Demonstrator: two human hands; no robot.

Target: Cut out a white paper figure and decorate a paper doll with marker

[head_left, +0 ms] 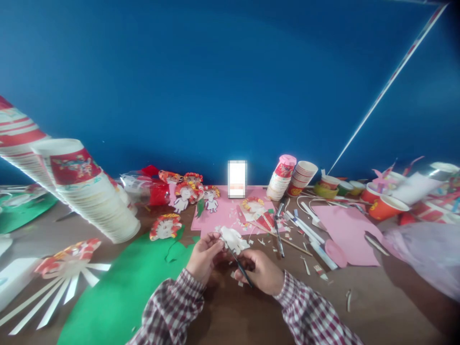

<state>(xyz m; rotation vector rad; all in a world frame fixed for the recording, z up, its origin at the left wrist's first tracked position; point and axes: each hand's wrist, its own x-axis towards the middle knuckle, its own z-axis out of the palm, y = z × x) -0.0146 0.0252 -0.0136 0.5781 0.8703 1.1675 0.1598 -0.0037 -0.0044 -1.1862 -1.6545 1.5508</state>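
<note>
My left hand (205,256) is closed, thumb and fingers pinching a white paper cutout (233,238) with an uneven, wavy outline. A slim dark pen-like tool (243,271) slants down from the paper's lower edge. My right hand (264,270) is curled around this tool, close to the right side of the cutout. Its exact kind is unclear, as the fingers cover part of it. Both hands are above the brown table (230,316), just in front of scattered paper scraps (280,237).
Pink paper sheets (215,218) lie behind the hands, green paper (115,287) at left. Tall stacked paper cups (97,196) lean at left; shorter cup stacks (283,177) stand behind. Cup cutouts (165,227), a black pen (279,237) and orange cups (386,207) lie around.
</note>
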